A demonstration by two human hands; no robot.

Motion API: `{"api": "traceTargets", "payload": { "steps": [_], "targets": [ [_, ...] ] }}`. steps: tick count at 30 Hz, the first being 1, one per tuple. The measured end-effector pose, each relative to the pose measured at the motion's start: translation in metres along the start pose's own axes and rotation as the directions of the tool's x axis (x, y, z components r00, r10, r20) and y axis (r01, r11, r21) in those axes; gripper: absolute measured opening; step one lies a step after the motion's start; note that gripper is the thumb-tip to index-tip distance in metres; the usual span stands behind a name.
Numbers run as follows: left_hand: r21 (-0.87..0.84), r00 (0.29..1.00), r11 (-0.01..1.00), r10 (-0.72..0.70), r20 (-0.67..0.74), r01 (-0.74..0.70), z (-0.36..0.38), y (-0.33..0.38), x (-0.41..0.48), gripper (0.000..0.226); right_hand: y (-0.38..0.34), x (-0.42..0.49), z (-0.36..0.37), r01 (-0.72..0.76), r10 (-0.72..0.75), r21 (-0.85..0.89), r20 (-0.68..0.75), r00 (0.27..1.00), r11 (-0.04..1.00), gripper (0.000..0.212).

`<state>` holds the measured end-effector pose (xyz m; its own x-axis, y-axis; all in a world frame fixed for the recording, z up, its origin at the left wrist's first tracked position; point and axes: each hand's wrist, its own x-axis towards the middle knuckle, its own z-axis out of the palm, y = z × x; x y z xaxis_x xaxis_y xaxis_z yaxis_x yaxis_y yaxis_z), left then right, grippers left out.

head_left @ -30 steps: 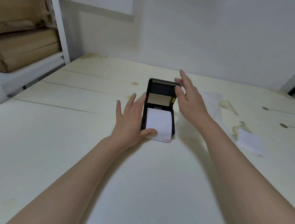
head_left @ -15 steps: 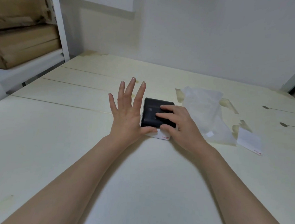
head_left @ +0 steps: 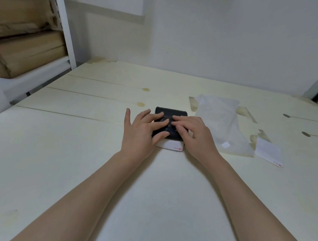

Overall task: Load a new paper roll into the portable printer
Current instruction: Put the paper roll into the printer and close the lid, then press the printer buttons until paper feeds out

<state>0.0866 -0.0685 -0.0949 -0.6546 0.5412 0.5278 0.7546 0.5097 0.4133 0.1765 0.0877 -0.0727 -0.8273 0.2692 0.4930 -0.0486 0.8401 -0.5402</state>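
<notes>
Pressing matte black printer point(head_left: 173, 112), hands point(head_left: 142, 133) flat

1 head-worn wide-angle view, looking forward and down along both forearms, taking in the table point(head_left: 61, 161) up close and the wall point(head_left: 231, 41) beyond.

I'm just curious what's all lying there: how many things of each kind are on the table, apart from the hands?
Black printer: 1
Paper strip sticking out of the printer: 1
Loose paper slip: 1
Clear plastic bag: 1
Total: 4
</notes>
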Motion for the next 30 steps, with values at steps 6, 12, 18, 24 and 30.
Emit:
{"api": "traceTargets", "payload": {
  "steps": [6,12,18,24,30],
  "targets": [
    [-0.05,0.98,0.979,-0.198,0.028,0.199,0.005,-0.001,-0.001,0.067,-0.005,0.043,0.005,-0.394,0.396,-0.044,0.108,0.912,0.918,0.045],
    [-0.202,0.944,0.94,-0.225,0.241,0.275,-0.012,-0.025,0.007,0.056,-0.007,0.049,-0.003,-0.513,0.485,0.128,0.198,0.852,0.849,0.045],
    [-0.479,0.896,0.841,-0.015,0.445,0.251,-0.02,-0.05,0.015,0.044,-0.018,0.048,-0.026,-0.607,0.492,0.133,0.465,0.736,0.783,0.051],
    [-0.355,0.94,0.871,-0.296,0.172,0.339,-0.022,-0.032,0.012,0.071,-0.017,0.036,-0.016,-0.557,0.484,0.535,0.285,0.827,0.636,0.048],
    [-0.817,0.837,0.244,-0.329,0.437,0.522,-0.015,0.005,0.008,0.062,-0.014,0.018,0.008,-0.28,0.445,0.96,0.238,0.864,0.031,0.051]
  ]
}}
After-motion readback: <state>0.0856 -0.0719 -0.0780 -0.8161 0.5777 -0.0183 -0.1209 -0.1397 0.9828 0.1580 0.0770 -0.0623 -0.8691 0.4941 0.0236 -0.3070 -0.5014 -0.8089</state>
